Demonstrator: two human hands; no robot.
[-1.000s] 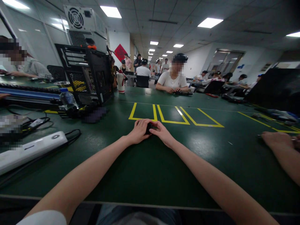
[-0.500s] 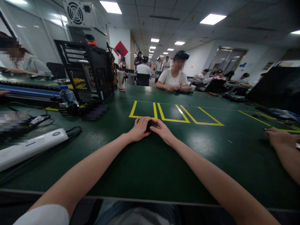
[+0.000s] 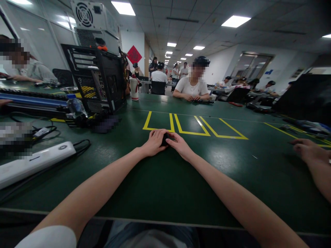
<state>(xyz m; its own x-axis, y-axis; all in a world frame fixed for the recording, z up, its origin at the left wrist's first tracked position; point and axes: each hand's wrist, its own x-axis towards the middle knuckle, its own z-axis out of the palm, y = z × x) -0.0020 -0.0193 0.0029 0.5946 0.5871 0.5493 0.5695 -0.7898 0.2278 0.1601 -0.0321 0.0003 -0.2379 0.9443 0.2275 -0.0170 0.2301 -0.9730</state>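
A small black object (image 3: 164, 139) sits between my hands on the green table (image 3: 165, 186); its kind cannot be made out because fingers cover most of it. My left hand (image 3: 155, 142) wraps over its top and left side with curved fingers. From the right, my right hand (image 3: 179, 144) touches it with thumb and fingertips in a loose pinch. Both hands rest just in front of the yellow tape outlines (image 3: 178, 132).
A black computer case (image 3: 103, 79) with a power supply unit on top stands at the left, near a white power strip (image 3: 38, 163). Beyond is a paper cup (image 3: 134, 89). A person (image 3: 192, 88) sits opposite; another person's hand (image 3: 311, 151) is at the right.
My hands and the black object stay nearly still. The neighbouring person's hand at the right has shifted slightly, and the whole view has moved a little.
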